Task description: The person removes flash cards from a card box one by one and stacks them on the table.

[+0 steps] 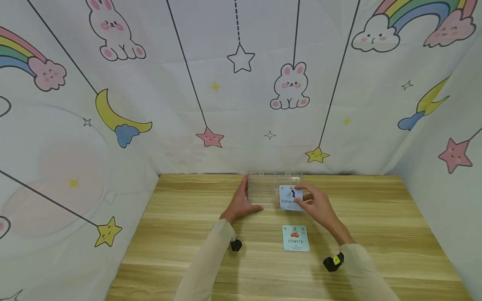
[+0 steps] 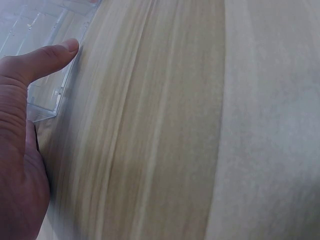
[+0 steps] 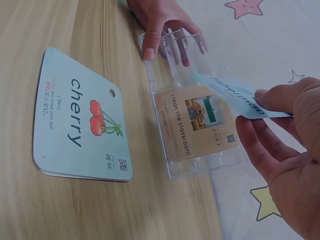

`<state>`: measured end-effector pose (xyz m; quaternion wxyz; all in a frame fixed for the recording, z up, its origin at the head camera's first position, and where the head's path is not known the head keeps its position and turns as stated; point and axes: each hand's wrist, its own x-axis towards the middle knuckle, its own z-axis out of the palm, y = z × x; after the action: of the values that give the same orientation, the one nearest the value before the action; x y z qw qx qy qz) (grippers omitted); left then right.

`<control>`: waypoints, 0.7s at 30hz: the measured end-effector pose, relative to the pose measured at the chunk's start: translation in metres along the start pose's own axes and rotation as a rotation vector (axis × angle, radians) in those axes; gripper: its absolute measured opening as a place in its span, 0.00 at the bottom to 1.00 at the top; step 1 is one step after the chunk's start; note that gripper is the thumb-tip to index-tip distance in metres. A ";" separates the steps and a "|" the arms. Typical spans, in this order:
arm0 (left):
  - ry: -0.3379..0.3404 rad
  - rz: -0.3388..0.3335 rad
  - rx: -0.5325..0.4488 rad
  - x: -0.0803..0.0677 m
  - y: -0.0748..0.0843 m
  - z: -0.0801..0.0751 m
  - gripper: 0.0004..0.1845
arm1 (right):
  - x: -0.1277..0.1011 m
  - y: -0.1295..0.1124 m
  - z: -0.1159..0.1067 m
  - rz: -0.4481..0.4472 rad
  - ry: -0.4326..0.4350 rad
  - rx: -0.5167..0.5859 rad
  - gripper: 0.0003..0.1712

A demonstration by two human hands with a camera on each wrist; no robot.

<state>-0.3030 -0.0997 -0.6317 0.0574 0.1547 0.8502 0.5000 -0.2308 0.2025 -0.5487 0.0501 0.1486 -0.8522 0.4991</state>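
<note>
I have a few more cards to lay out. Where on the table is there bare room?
Bare wood lies left of the left hand and right of the right hand, out to the table edges. It is crowded in the middle: the clear box, the held fisherman card and the cherry card.
</note>
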 end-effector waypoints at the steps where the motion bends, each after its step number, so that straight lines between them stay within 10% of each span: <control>1: 0.001 0.000 0.004 0.000 0.000 0.000 0.75 | -0.001 0.000 -0.001 -0.003 -0.004 0.007 0.23; 21: 0.009 0.003 -0.020 -0.005 0.011 -0.001 0.75 | -0.046 0.003 -0.004 0.174 -0.121 0.155 0.28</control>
<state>-0.2962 -0.0967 -0.6218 0.0543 0.1534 0.8451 0.5093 -0.1878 0.2164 -0.5605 -0.0565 0.1077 -0.8223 0.5559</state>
